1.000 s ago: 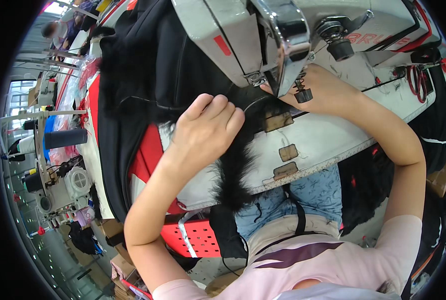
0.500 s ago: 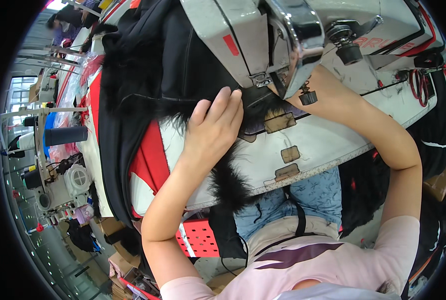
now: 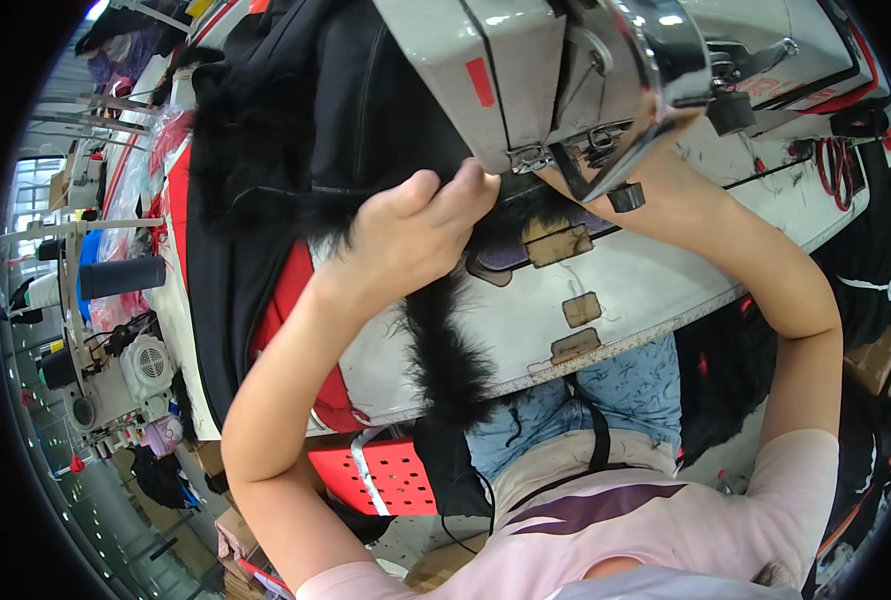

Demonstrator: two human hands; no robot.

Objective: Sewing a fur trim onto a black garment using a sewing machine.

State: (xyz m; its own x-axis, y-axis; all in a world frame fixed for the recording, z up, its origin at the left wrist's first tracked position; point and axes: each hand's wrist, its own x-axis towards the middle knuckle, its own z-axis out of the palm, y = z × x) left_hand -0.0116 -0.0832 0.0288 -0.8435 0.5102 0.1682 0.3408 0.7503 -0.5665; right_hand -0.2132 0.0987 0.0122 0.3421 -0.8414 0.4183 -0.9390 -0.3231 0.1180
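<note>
My left hand [image 3: 421,225] is bent with curled fingers on the black fabric [image 3: 376,120] just left of the presser foot [image 3: 531,160] of a white sewing machine [image 3: 471,85], apparently gripping it. A strip of black fur [image 3: 441,355] hangs from under that hand across the worktable [image 3: 526,320] to its front edge. My right hand [image 3: 636,185] is at the right of the needle area, behind chrome machine parts; its fingers are mostly hidden. Black fur [image 3: 251,170] also lies on the fabric at the left.
Red fabric [image 3: 286,285] lies left on the table. A red perforated panel [image 3: 371,475] is below. Dark fabric hangs at the right beside a cardboard box [image 3: 871,360]. Other machinery [image 3: 136,365], clear plastic wrapping [image 3: 126,280] and dark clothing stand in the left background.
My left hand's fingers stretched out half a second ago and are curled now; the hand has edged toward the presser foot. The machine head appears further right in the view.
</note>
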